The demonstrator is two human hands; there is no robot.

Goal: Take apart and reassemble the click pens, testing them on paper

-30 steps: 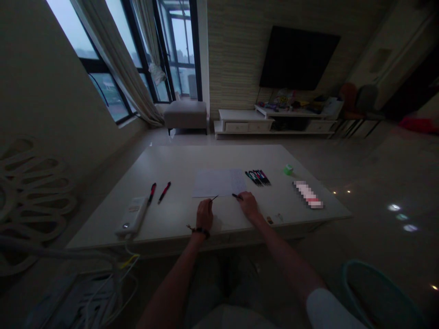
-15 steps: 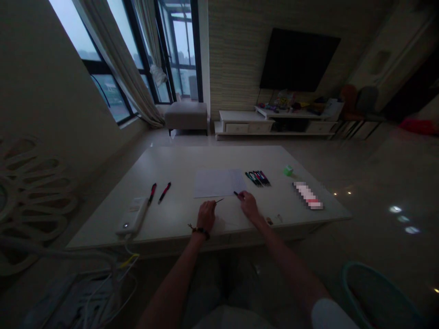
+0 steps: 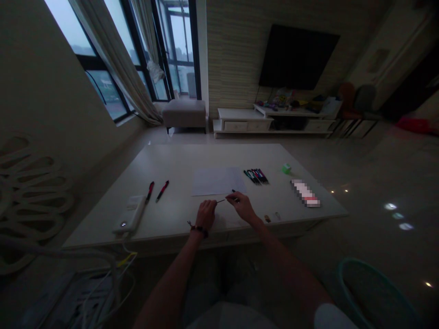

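My left hand [image 3: 206, 215] rests on the white table [image 3: 178, 160] and pinches a thin pen refill [image 3: 222, 200]. The refill points right, towards my right hand [image 3: 243, 206], whose fingers hold a short dark pen barrel [image 3: 233, 191]. The refill's far end reaches those fingers. Just beyond both hands lies a white paper sheet [image 3: 217, 181]. Two red-and-black pens [image 3: 162, 191] lie to the left, and a tight group of several pens [image 3: 255, 177] lies to the right of the sheet.
A white power strip [image 3: 130, 214] lies at the table's near left, with cables running over the edge. Right of the pens are a small green cube [image 3: 286, 169] and a pixelated pink object [image 3: 305, 193]. A teal basket rim [image 3: 346, 283] stands on the floor at right.
My hands have drawn closer together. The refill's free end now reaches my right fingers, and the dark barrel has shifted with them. The view has tilted slightly.
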